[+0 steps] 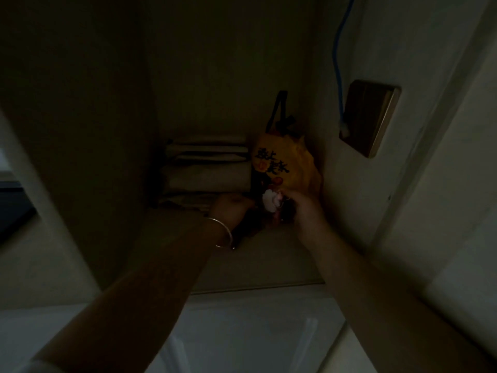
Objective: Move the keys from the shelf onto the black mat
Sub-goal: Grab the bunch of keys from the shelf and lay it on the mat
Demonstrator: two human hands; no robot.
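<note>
The scene is dim. Both my arms reach into a recessed shelf (258, 265). My right hand (304, 211) is closed on a bunch of keys (282, 211) with a white fluffy charm (271, 201), held just above the shelf near its back right. My left hand (231, 208), with a thin bangle on the wrist, is curled beside the keys on something dark that I cannot make out. No black mat is in view.
A yellow bag with black lettering (285, 162) stands at the back right of the shelf. Folded pale cloths (207, 168) are stacked at the back. A wall switch (368, 117) and a blue cable (337, 63) are on the right wall.
</note>
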